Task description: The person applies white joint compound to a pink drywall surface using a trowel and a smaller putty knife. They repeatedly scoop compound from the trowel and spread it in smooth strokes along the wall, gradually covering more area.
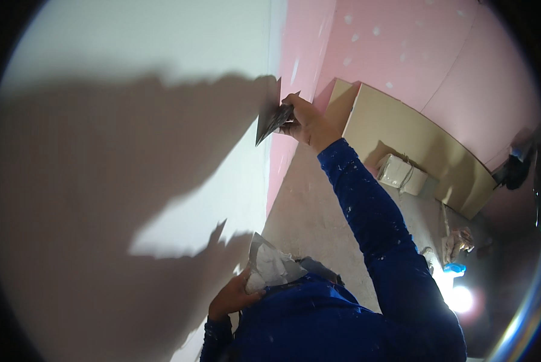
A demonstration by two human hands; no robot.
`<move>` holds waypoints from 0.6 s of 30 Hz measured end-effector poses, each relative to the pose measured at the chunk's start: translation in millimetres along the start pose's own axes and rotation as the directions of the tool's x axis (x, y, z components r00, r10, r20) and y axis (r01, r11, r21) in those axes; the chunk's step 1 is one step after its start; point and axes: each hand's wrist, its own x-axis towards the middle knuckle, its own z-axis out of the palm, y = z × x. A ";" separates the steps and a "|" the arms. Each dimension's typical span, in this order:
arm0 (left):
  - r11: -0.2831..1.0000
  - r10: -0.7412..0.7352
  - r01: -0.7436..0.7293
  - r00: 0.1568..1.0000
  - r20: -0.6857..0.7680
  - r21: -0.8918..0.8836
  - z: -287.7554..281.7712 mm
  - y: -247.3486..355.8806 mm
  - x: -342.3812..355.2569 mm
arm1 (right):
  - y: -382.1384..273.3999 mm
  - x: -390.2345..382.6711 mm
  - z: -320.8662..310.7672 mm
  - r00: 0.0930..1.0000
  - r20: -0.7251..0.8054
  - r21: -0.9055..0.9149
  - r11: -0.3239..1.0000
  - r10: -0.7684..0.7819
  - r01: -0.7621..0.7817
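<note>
Up at the wall's edge, my right hand (308, 122) is closed around a putty knife (267, 119). Its wide grey blade stands edge-on against the white wall (192, 220), near where that wall meets the pink one. Close to my body and low down, my left hand (231, 297) grips the side of a metal plate (273, 262) smeared with pale compound. Part of the plate's grip is hidden behind the blue shirt, so its handle cannot be made out.
Pink wallboard (415, 45) with white filled spots lies beyond. A tan board (397, 123) leans on it, with a tied white package (397, 173) before it on the grey floor (319, 223). A bright lamp (460, 298) glows at right. Large shadows cover the white wall.
</note>
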 end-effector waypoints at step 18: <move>0.998 0.059 -0.057 0.997 0.054 -0.034 1.3 -16.3 15.4 | -208.2 -76.1 94.7 0.867 0.412 0.027 0.955 -0.281 0.297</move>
